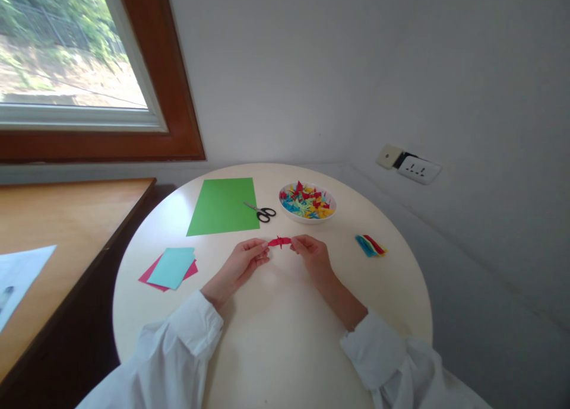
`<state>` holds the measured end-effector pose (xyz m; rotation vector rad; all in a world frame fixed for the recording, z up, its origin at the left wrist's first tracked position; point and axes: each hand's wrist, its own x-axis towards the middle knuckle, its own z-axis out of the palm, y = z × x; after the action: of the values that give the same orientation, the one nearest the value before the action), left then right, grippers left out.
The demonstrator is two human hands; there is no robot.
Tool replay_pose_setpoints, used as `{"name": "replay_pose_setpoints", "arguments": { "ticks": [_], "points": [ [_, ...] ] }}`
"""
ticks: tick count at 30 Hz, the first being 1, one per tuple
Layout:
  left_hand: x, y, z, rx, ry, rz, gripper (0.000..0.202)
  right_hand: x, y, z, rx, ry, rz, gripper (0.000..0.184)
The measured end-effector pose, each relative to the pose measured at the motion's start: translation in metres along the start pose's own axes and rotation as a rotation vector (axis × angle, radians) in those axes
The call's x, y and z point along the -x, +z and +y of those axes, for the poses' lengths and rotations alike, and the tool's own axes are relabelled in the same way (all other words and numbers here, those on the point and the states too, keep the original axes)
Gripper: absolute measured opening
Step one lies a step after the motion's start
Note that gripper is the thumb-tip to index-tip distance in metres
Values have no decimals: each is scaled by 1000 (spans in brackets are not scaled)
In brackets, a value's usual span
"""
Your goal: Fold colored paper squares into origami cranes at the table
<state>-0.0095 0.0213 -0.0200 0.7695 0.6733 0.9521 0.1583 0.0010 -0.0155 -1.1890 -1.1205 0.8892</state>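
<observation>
A small red origami crane (279, 241) is stretched between my two hands above the middle of the round table. My left hand (244, 262) pinches its left wing between thumb and fingers. The tip of the right wing is pinched by my right hand (312, 256). Just beyond the hands, a white bowl (307, 220) holds many folded paper cranes in red, yellow, blue and pale green. Black-handled scissors (263, 214) lie to the left of the bowl, their blades resting over a green sheet (225, 207).
Light blue paper (171, 268) lies over red paper (193, 270) at the left of the round table (285, 349). Several folded coloured strips (371, 246) sit at the right. A wooden desk (80, 219) with a printed sheet (22, 275) stands further left. Walls enclose the back and right.
</observation>
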Motion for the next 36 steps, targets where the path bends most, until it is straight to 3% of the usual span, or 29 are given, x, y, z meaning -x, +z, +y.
{"name": "replay_pose_setpoints", "arguments": {
  "ticks": [9,15,18,21,25,28,36],
  "points": [
    [0,0,0,7,-3,2,14,0,-1,1,-15,20,3,17],
    [-2,0,2,31,-19,95,10,-15,-20,7,-6,-24,67,22],
    [-2,1,3,34,-24,110,7,-29,-40,10,163,-91,140,24],
    [-1,2,3,36,-27,135,5,-43,-66,15,504,-167,272,24],
    [-1,3,4,43,-40,148,4,-52,-95,24,678,-152,381,15],
    [0,4,5,49,-48,147,5,-56,-107,32,1028,-71,431,16],
    [3,7,7,46,-61,154,5,-66,-123,48,1187,-104,476,19]
  ]
}}
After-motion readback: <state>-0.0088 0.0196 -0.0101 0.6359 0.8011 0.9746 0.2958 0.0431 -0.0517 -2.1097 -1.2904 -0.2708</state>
